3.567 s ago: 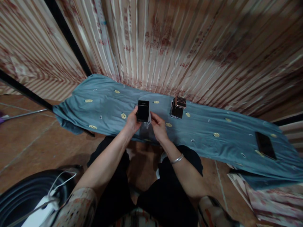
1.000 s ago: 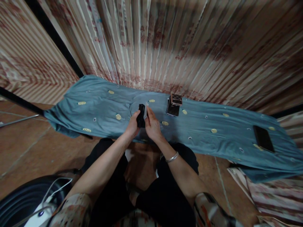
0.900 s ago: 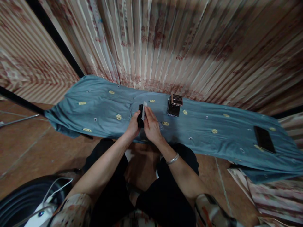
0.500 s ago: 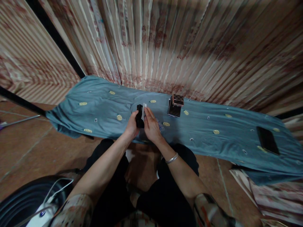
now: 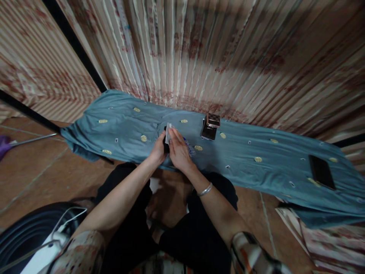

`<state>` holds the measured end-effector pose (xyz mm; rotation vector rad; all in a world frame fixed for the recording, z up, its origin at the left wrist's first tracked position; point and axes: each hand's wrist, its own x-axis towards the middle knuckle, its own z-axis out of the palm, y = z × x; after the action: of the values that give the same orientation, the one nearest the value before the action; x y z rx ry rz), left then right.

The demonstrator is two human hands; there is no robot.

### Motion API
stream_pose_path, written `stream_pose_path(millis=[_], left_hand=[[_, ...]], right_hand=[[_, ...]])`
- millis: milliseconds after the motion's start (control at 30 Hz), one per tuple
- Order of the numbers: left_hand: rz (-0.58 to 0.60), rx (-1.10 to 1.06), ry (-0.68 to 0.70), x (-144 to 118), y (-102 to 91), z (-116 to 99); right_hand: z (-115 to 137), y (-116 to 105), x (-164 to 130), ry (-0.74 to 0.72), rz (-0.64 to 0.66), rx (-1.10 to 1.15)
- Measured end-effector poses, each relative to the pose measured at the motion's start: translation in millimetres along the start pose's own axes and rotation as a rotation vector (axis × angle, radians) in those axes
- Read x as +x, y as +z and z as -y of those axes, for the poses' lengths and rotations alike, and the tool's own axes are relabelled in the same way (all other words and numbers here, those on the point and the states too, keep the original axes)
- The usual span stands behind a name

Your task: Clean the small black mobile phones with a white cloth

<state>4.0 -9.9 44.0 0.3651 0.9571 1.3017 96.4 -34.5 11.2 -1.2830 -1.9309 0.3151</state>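
Hands (image 5: 171,150) around black box (image 5: 165,141)

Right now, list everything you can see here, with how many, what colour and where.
small black box: one, black, held between both hands over the cloth's near edge
thin white sheet: one, white, against the box, at the right hand's fingertips
blue-grey patterned cloth: one, blue-grey with yellow motifs, spread along the striped wall
shiny dark metallic box: one, dark and reflective, on the cloth to the right of the hands
flat black phone: one, black, on the cloth's far right
striped wall: one, cream and red, behind the cloth
silver bangle: one, silver, on the right wrist
left hand: one, gripping the box
right hand: one, on the sheet and box
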Motion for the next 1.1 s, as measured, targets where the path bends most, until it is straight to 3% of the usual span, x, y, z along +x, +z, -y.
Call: stream_pose_path(millis=[167,467,800,900,1100], left_hand=[[0.008,0.023,0.035,-4,-9.7,-4],[0.087,0.07,-0.016,15,-21.8,0],[0.127,0.059,-0.196,25,-31.8,-19],[0.179,0.061,-0.242,27,-38.7,-16],[0.154,0.01,-0.312,22,-38.6,-4]], right_hand=[[7,-3,-4,-0.022,0.031,0.005],[-2,4,-2,0.034,0.012,-0.034],[-15,12,-5,0.069,-0.004,-0.08],[-13,12,-11,0.095,-0.019,-0.097],[3,9,-12,0.074,-0.039,-0.135]])
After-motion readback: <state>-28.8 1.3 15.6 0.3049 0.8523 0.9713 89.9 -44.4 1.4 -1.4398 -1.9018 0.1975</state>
